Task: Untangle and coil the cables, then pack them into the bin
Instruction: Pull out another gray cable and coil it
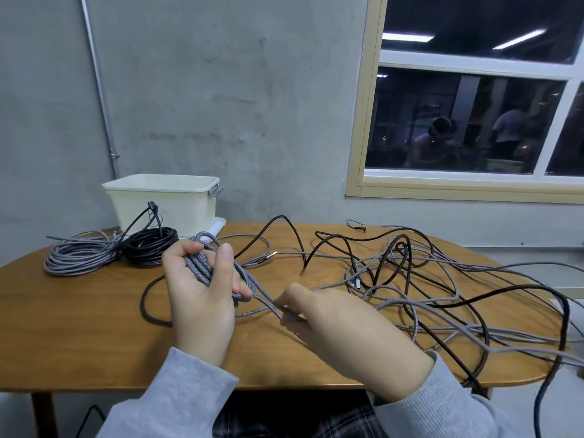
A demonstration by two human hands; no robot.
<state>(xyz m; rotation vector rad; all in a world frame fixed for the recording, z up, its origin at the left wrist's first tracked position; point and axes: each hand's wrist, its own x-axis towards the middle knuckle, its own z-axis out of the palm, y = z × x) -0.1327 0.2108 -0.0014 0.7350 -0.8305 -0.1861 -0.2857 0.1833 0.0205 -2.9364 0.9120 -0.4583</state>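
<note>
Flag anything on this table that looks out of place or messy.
The loose tangle of grey and black cables sprawls across the table's right half, some strands drooping over its edge. The grey coil and black coil sit outside the bin.

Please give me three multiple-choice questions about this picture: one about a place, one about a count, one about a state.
1. Where is the bin?
A. far left of the table, by the wall
B. on the floor
C. under the window

2. How many finished coils lie beside the bin?
A. none
B. two
C. four

3. What is the left hand doing?
A. resting flat
B. holding grey loops
C. lifting the bin

Answers:
1 A, it stands at the table's back left corner.
2 B, a grey coil and a black coil.
3 B, its fingers curl round grey loops.
</note>
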